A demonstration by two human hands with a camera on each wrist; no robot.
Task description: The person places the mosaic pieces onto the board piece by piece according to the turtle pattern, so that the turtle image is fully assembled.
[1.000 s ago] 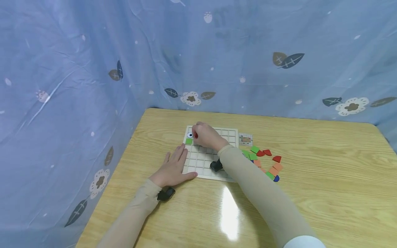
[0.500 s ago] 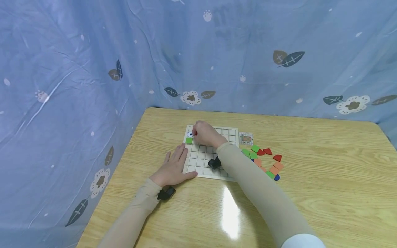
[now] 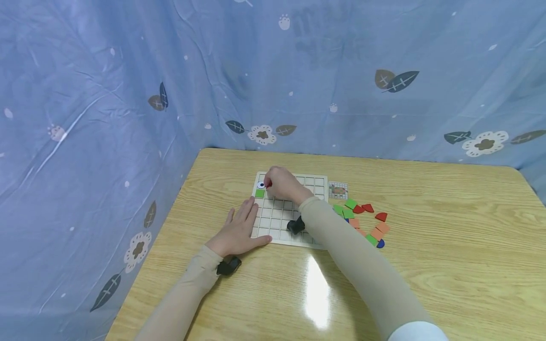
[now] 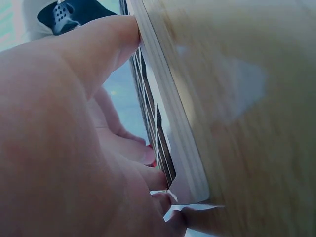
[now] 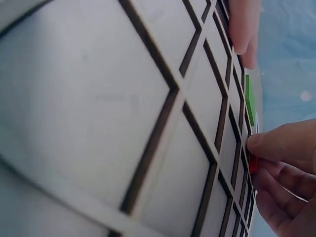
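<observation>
Head view: the right hand (image 3: 286, 184) pinches one small red piece (image 5: 253, 164), shape hidden, at the pale gridded board (image 3: 276, 223), beside one green square tile (image 3: 259, 193) and one white eye-printed tile (image 3: 261, 185); the left hand (image 3: 239, 235), spread, touches the board's edge; three red quarter-round tiles (image 3: 381, 217) lie rightward; one printed card (image 3: 338, 190), too small to read.

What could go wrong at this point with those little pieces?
The red piece, pinched in the right-hand grip, could slip or settle crooked on the grid board. That grip is close beside the eye tile and green square tile, so it might nudge them. The right sleeve overlaps the loose tiles in the head view; dipping, it could brush them.
</observation>
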